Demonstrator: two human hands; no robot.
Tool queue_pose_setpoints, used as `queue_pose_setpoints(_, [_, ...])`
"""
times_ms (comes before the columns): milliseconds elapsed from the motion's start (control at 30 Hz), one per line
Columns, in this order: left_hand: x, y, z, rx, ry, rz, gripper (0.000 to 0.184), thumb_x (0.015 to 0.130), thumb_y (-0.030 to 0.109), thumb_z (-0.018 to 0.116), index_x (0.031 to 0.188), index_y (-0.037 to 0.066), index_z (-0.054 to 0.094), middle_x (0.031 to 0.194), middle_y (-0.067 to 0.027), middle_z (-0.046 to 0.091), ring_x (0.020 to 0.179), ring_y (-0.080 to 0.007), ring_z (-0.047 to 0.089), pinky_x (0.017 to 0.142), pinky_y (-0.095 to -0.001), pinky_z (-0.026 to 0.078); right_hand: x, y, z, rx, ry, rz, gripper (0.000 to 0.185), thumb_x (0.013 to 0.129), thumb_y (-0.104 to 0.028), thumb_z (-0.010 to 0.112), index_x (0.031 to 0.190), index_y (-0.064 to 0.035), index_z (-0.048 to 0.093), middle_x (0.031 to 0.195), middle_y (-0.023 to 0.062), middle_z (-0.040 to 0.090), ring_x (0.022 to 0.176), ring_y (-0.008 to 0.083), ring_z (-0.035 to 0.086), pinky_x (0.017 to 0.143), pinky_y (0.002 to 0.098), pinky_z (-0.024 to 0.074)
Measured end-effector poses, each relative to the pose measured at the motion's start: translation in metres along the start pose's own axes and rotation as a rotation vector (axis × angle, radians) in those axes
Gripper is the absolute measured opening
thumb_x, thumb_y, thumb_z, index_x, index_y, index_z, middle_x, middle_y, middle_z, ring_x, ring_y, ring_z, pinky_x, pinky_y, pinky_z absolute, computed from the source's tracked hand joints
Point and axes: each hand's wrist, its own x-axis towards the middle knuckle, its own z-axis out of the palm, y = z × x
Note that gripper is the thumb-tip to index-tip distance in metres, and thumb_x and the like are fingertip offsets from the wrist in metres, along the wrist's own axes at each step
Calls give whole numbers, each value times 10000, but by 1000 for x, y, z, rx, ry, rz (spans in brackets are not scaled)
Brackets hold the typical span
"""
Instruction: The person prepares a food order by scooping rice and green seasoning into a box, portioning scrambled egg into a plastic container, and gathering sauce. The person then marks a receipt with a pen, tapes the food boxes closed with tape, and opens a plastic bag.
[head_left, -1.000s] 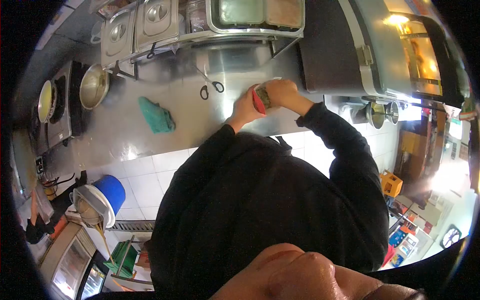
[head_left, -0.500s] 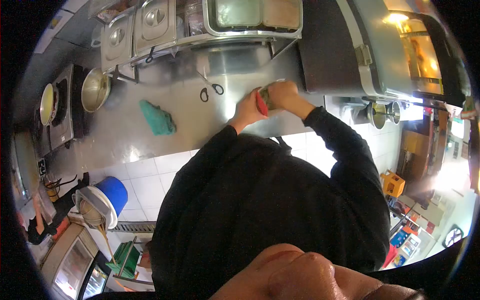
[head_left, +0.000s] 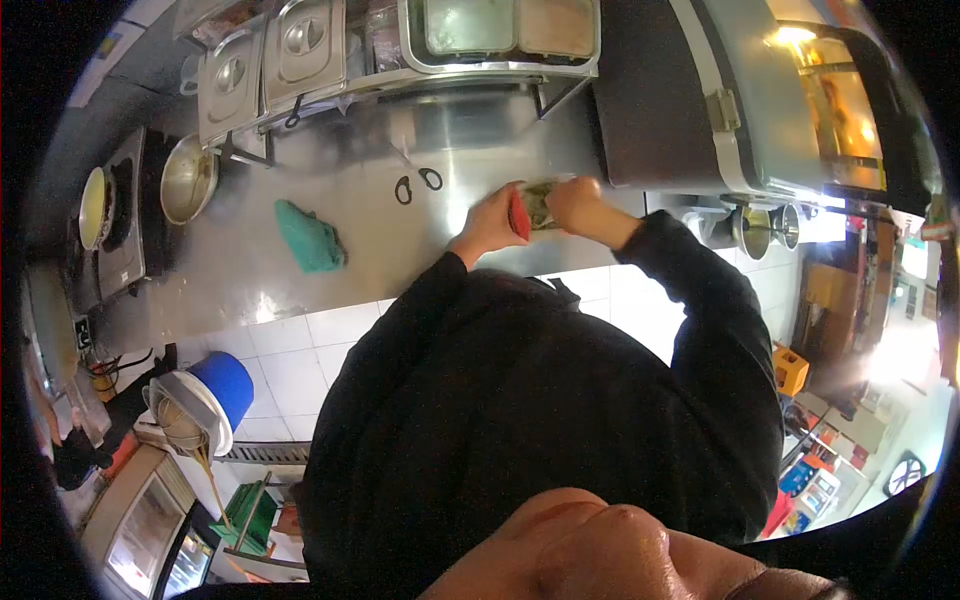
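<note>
Shiny metal covered the long counter (head_left: 380, 270), and white floor tiles (head_left: 285, 375) showed below its edge. A small packet (head_left: 540, 203) with a red end (head_left: 518, 215) and green stuff in the middle was up over the counter, near the front edge, between the person's two hands. The left hand (head_left: 487, 222) was wrapped around the red end and held it snugly. The right hand (head_left: 580, 205) was at the other end, with its fingers curled in like a fist. It was a bit blurry, so I cannot tell if those fingers pinched the packet or just touched it. Both arms had dark sleeves. Near the left hand, scissors (head_left: 416, 170) with black handles lay on the counter. More to the left was a crumpled green cloth (head_left: 310, 237). Past that, a round metal bowl (head_left: 190, 180) was just beside a black stove (head_left: 128, 240), and a pan (head_left: 93, 208) that looked yellow inside was on the stove. At the back stood metal tubs (head_left: 305, 40), two with lids. Down on the left was a blue bucket (head_left: 222, 388).
</note>
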Motion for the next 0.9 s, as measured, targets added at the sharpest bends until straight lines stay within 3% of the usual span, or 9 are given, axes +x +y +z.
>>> queue_pose_setpoints(67, [5, -1, 0, -6, 11, 32, 884, 521, 344, 860, 1270, 100, 457, 1119, -147, 621, 1051, -338, 593, 887, -403, 480, 23, 3, 26, -34, 61, -66, 191, 809, -210, 621, 952, -122, 713, 916, 65, 711, 833, 231, 696, 613, 392, 554])
queue_pose_setpoints(167, [4, -16, 3, -20, 25, -5, 876, 544, 398, 862, 1265, 97, 465, 1125, -138, 629, 1045, -328, 608, 892, -390, 488, 1, 5, -5, 120, 261, 113, 158, 809, -209, 612, 905, -144, 718, 895, 75, 708, 782, 231, 696, 601, 380, 551])
queue_pose_setpoints(267, [-1, -10, 6, 1, 9, -42, 875, 542, 413, 866, 1257, 96, 474, 1122, -136, 631, 1036, -318, 615, 888, -375, 489, 31, -17, 26, 115, 175, 127, 132, 787, -169, 612, 848, -109, 712, 866, 80, 713, 789, 271, 698, 628, 386, 548])
queue_pose_setpoints(367, [-6, -12, 11, 25, 4, -48, 880, 534, 409, 863, 1256, 95, 471, 1125, -139, 624, 1037, -322, 608, 886, -380, 484, 32, -4, 36, 129, 366, -24, 129, 771, -181, 631, 844, -116, 716, 846, 77, 714, 756, 265, 700, 618, 372, 542])
queue_pose_setpoints(467, [-9, -16, 23, 14, 55, -40, 879, 520, 366, 851, 1257, 94, 458, 1112, -149, 617, 1042, -345, 590, 874, -403, 479, 0, 0, 9, 57, 117, -110, 147, 767, -195, 638, 856, -108, 717, 878, 100, 711, 804, 262, 700, 626, 378, 539])
queue_pose_setpoints(500, [-8, -12, 22, 1, 56, -28, 881, 521, 368, 851, 1256, 86, 456, 1109, -153, 618, 1041, -347, 590, 872, -405, 480, 12, -14, 13, 42, -48, 4, 158, 762, -194, 642, 869, -107, 720, 918, 122, 706, 853, 260, 695, 648, 397, 543])
queue_pose_setpoints(700, [-4, -3, 13, 17, 122, -36, 888, 525, 376, 853, 1244, 46, 451, 1102, -180, 615, 1031, -366, 592, 866, -426, 482, 7, 1, 5, 245, 118, 144, 197, 762, -162, 650, 929, -79, 713, 964, 151, 697, 891, 267, 687, 703, 393, 556])
queue_pose_setpoints(800, [-4, 1, 17, 11, 160, -27, 939, 520, 384, 859, 1269, 16, 429, 1125, -198, 602, 1047, -378, 582, 884, -426, 477, 20, -13, 10, 154, 62, 105, 198, 764, -169, 641, 927, -79, 710, 914, 142, 700, 846, 270, 694, 689, 398, 560])
queue_pose_setpoints(900, [1, -27, 27, 17, 159, -7, 1024, 516, 391, 863, 1318, -26, 383, 1175, -216, 574, 1083, -383, 562, 914, -414, 466, 7, -1, 2, 243, 232, 139, 214, 774, -218, 633, 906, -71, 715, 924, 117, 710, 833, 272, 700, 644, 409, 564])
